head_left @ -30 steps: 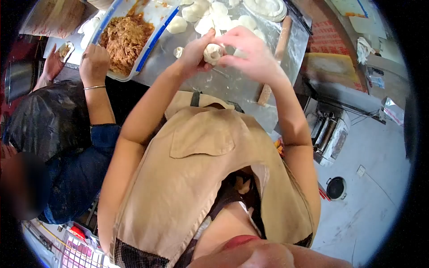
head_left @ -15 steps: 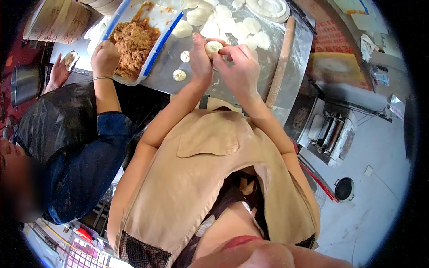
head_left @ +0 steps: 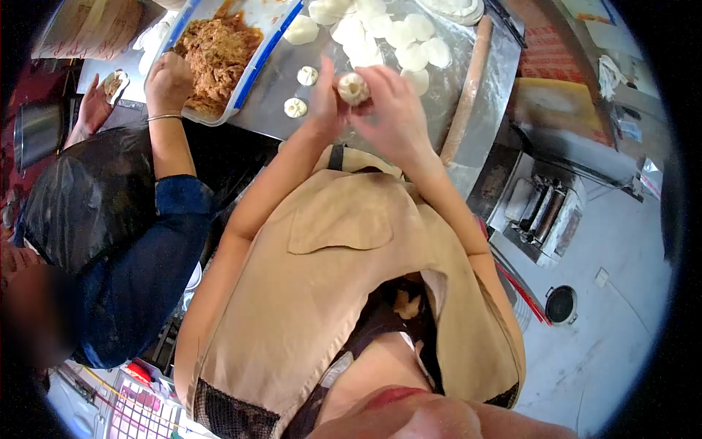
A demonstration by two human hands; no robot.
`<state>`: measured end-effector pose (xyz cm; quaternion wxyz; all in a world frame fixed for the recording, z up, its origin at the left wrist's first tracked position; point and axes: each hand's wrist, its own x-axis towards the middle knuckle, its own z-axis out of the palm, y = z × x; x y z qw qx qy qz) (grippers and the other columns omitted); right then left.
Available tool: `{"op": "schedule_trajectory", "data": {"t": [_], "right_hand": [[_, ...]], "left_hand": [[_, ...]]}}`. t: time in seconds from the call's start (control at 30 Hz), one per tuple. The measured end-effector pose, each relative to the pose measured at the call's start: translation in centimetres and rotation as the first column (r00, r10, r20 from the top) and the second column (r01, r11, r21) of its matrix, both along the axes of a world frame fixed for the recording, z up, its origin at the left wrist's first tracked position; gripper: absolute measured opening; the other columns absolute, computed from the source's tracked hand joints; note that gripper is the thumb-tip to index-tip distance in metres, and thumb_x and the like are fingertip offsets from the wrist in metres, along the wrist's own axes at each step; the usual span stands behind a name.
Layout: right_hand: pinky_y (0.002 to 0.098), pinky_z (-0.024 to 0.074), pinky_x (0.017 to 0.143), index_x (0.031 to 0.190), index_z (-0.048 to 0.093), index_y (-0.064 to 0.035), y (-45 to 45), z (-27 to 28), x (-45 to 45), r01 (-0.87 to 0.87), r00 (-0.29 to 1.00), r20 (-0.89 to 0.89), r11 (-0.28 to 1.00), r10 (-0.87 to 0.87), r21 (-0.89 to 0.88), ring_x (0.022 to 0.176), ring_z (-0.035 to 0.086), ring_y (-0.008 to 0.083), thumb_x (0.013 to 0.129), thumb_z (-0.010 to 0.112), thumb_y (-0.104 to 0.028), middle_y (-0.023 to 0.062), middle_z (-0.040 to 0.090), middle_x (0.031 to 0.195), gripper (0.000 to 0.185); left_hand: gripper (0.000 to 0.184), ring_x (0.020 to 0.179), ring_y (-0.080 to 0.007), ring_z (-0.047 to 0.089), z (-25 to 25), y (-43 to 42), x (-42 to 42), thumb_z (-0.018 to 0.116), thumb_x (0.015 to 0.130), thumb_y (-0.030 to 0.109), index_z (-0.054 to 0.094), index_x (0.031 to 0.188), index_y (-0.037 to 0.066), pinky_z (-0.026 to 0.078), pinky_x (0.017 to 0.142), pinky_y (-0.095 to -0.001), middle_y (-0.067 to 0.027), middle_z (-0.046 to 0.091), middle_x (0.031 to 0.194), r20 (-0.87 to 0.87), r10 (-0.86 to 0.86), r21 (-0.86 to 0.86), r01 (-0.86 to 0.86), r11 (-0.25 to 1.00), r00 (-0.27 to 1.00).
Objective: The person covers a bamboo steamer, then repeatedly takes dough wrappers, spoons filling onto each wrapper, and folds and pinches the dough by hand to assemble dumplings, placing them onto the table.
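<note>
A small pleated stuffed bun (head_left: 353, 88) is held above the metal table between my two hands, its gathered top facing up. My left hand (head_left: 326, 104) cups its left side, thumb pointing away from me. From the right, my right hand (head_left: 395, 110) curls its fingers round the far side and is slightly blurred. Two finished pleated buns, a nearer bun (head_left: 295, 107) and a farther bun (head_left: 307, 75), sit on the table left of my hands. Flat round dough wrappers (head_left: 358, 36) lie beyond them, several overlapping.
A blue-rimmed tub (head_left: 241, 99) of minced filling (head_left: 219, 62) stands at left. Beside it a co-worker's hand (head_left: 170, 77) is at the filling; their other hand (head_left: 95, 110) holds a filled wrapper (head_left: 114, 86). A rolling pin (head_left: 468, 91) lies on the floured table (head_left: 439, 95) at right.
My right hand has gone from pinching the bun's top to wrapping round its far side. The bun now shows a gathered top and sits slightly lower. The co-worker's hands have barely moved.
</note>
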<state>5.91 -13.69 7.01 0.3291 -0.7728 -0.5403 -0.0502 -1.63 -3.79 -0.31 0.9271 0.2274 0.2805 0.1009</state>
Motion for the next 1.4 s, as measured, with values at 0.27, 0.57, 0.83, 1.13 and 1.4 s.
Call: {"op": "schedule_trajectory", "data": {"t": [0.27, 0.57, 0.83, 1.13, 1.4], "right_hand": [[0.0389, 0.0492, 0.08, 0.106, 0.053, -0.0105, 0.2, -11.6, -1.0, -0.334, 0.901, -0.342, 0.929, 0.266, -0.159, 0.098, 0.054, 0.0328, 0.069, 0.061, -0.002, 0.0116, 0.053, 0.109, 0.039], [0.0437, 0.0478, 0.08, 0.102, 0.056, -0.0066, -3.7, -15.9, 2.7, -0.04, 0.971, -0.238, 0.953, -0.035, -0.301, 0.093, 0.053, 0.0331, 0.068, 0.066, -0.011, 0.0131, 0.052, 0.099, 0.035], [0.0351, 0.0496, 0.073, 0.091, 0.051, -0.0048, -2.2, -20.8, 3.0, -0.201, 0.978, -0.012, 0.912, 0.21, -0.359, 0.085, 0.055, 0.0281, 0.071, 0.059, -0.01, 0.0114, 0.054, 0.089, 0.022], [0.0418, 0.0462, 0.069, 0.083, 0.053, -0.0044, -4.3, -20.9, 4.3, -0.129, 0.992, -0.047, 0.908, 0.12, -0.398, 0.078, 0.056, 0.0314, 0.073, 0.057, -0.011, 0.0136, 0.056, 0.082, 0.013], [0.0393, 0.0495, 0.067, 0.093, 0.059, -0.0014, -3.9, -12.1, 4.4, 0.137, 0.874, -0.393, 0.922, -0.285, -0.362, 0.076, 0.062, 0.0347, 0.083, 0.056, -0.008, 0.0189, 0.063, 0.088, 0.012]], "left_hand": [[0.061, 0.094, -0.0208, 0.063, -6.9, 2.2, -4.9, 0.035, 0.093, 0.054, 0.059, 0.109, 0.001, 0.049, 0.084, -0.0328, -0.011, 0.065, 0.1, -0.436, -0.072, 0.227, 0.187, 0.956, 0.897], [0.035, 0.095, -0.0316, 0.059, -9.4, 4.0, 8.7, 0.07, 0.074, 0.015, 0.059, 0.106, 0.004, 0.049, 0.082, -0.0418, -0.0163, 0.06, 0.099, -0.416, 0.225, 0.895, 0.44, -0.068, 0.881], [0.034, 0.1, -0.0339, 0.056, -11.7, 5.6, 13.4, 0.074, 0.069, 0.021, 0.062, 0.1, 0.01, 0.047, 0.084, -0.044, -0.0132, 0.058, 0.104, -0.741, 0.167, 0.573, 0.742, -0.348, 0.651], [0.011, 0.088, -0.0255, 0.061, -10.0, 4.6, 13.0, 0.057, 0.08, 0.02, 0.06, 0.086, 0.011, 0.047, 0.075, -0.0396, -0.0087, 0.063, 0.093, -0.635, 0.226, 0.489, 0.61, -0.623, 0.739], [0.021, 0.088, -0.02, 0.06, 0.6, 1.3, -1.5, 0.059, 0.078, -0.002, 0.049, 0.094, 0.005, 0.048, 0.074, -0.0302, -0.0086, 0.059, 0.099, 0.125, 0.57, 0.817, -0.41, 0.406, 0.812]]}}
